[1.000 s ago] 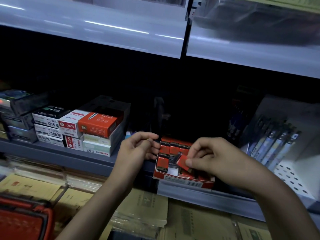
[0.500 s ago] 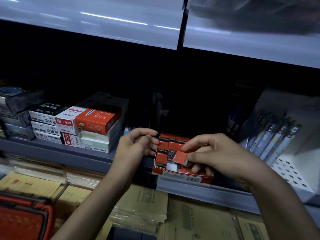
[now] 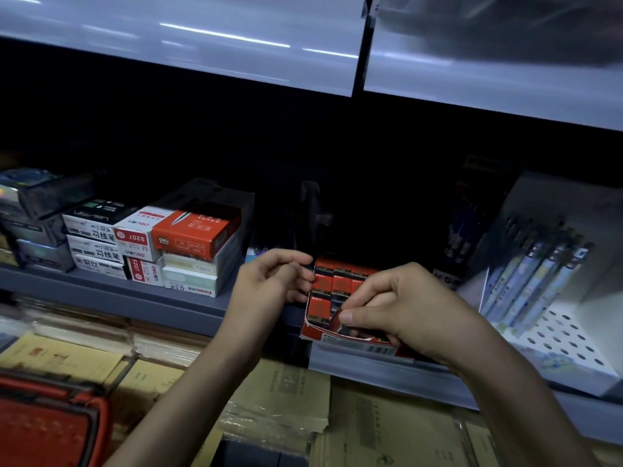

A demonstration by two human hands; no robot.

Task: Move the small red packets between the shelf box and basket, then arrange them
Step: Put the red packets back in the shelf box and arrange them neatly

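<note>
you are pinching one small red packet point(image 3: 334, 321) between the thumb and curled fingers of your right hand point(image 3: 414, 311), low at the front of the shelf box point(image 3: 340, 342), where the other packets point(image 3: 333, 281) are lying in rows. keep it square to its neighbours, easing it flat into the front gap. your left hand point(image 3: 269, 284) is curling at the box's left edge; possibly steadying it, but i cannot tell whether it is gripping anything. your fingers are hiding most of the pinched packet. the basket point(image 3: 50, 429) is cut off at lower left.
</note>
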